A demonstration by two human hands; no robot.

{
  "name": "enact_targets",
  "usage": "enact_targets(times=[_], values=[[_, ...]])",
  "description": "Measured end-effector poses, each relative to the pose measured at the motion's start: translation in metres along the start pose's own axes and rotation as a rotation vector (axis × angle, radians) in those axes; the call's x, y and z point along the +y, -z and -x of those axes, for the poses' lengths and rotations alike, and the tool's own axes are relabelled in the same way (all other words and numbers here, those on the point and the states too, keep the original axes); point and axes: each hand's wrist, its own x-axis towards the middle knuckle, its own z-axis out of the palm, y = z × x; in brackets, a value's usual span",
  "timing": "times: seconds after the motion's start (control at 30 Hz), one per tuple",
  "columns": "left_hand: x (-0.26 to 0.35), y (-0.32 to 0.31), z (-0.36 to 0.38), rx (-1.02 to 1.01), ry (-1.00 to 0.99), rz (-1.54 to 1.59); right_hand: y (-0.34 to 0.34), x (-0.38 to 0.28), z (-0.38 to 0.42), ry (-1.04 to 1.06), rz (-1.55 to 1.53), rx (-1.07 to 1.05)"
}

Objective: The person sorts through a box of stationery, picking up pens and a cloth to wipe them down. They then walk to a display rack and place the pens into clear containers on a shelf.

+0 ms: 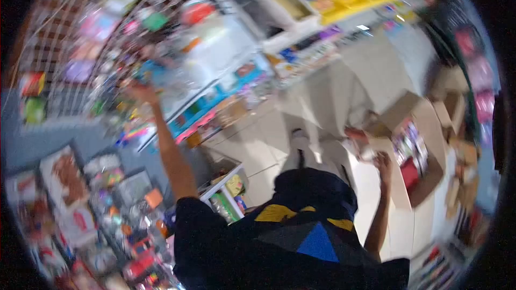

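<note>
My left arm stretches up and left, and my left hand (142, 92) is among small colourful packaged goods (115, 70) beside a white-topped counter (220, 48). Motion blur hides its fingers and anything in them. Low on the right, my right hand (383, 162) is bent near the left side of an open cardboard box (430, 156). Its fingers look curled, close to a small pale item that is too blurred to name. Inside the box are shiny packets and something red (411, 174).
A wire rack (59, 59) with hanging goods stands at the upper left. Many packaged items cover the lower left. A yellow tray (360, 5) and a white bin (285, 2) sit at the top. Below my left arm is a white-edged drawer (223, 185). Cartons (465, 153) lie at the right.
</note>
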Motion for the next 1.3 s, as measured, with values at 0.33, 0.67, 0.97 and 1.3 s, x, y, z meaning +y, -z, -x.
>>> enact_targets(times=[0.33,0.67,0.97,1.3], values=[[0.235,0.242,0.094,-0.627,0.151,1.219,-0.035,-0.032,0.051,0.020,0.201,0.045],[0.506,0.444,0.087,-1.380,-0.178,1.796,0.071,-0.048,0.061,0.103,0.117,0.330],[0.678,0.580,0.093,-1.305,-0.918,1.799,0.226,0.057,-0.040,-0.053,0.369,0.302],[0.702,0.607,0.151,-1.569,-0.979,1.641,0.195,0.103,-0.110,-0.490,0.564,0.229]])
